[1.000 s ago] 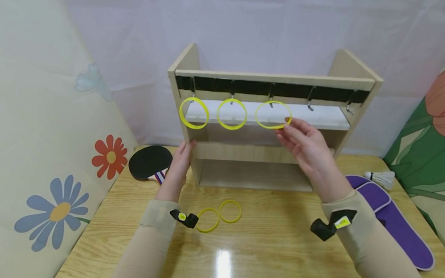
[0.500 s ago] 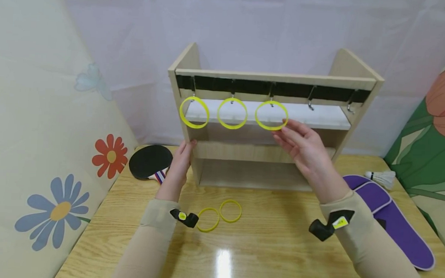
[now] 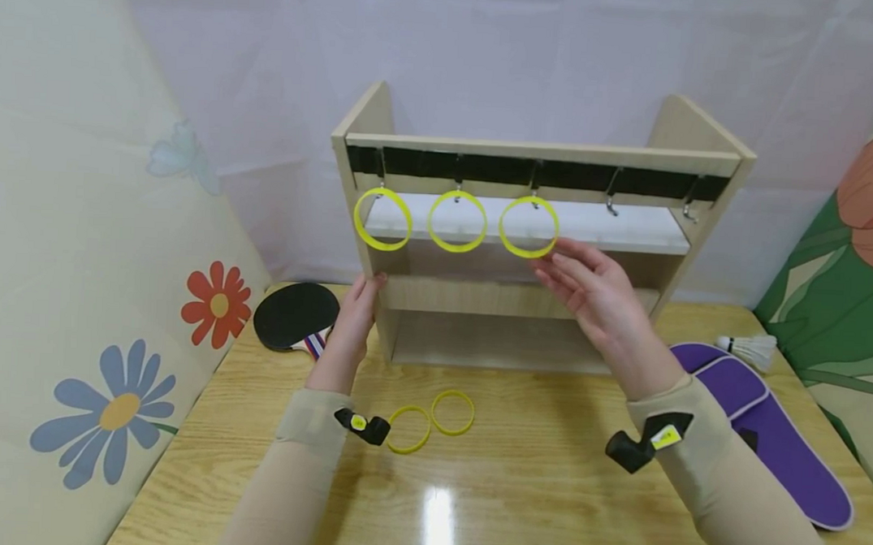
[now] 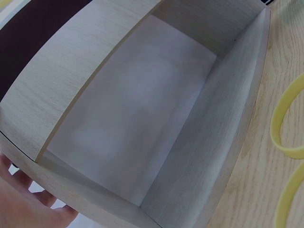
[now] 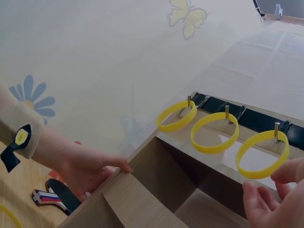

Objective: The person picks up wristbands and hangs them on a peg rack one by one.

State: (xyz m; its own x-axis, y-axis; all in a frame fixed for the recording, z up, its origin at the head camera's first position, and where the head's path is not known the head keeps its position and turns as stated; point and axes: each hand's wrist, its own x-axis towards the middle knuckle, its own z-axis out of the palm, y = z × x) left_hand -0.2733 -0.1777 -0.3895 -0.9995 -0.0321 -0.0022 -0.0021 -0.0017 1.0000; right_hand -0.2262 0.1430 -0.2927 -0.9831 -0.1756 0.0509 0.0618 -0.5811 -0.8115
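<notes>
A wooden shelf [image 3: 479, 297] carries a row of metal hooks on a black strip [image 3: 495, 168]. Yellow rings hang from three hooks: a left ring [image 3: 386, 246], a middle ring [image 3: 455, 248] and a third ring [image 3: 527, 254]. Close by that third ring's lower right is my right hand [image 3: 602, 300]; in the right wrist view its thumb and fingers stand apart, not pinching the band. Whether a fingertip still touches it I cannot tell. My left hand [image 3: 352, 322] holds the shelf's left side panel, thumb at the front edge, fingers on the outer side.
Two more hooks, a fourth hook [image 3: 612, 209] and a fifth hook [image 3: 690, 212], bear no ring. Two loose yellow rings, one [image 3: 409, 451] beside another [image 3: 453, 432], lie on the table [image 3: 544, 489]. A table tennis bat [image 3: 296, 315], purple case [image 3: 787, 442] and shuttlecock [image 3: 749, 350] flank the shelf.
The third ring has swung from a tilted, pulled position to hanging down from its hook. My right fingers have let go of it and shifted slightly left. The left hand stays put.
</notes>
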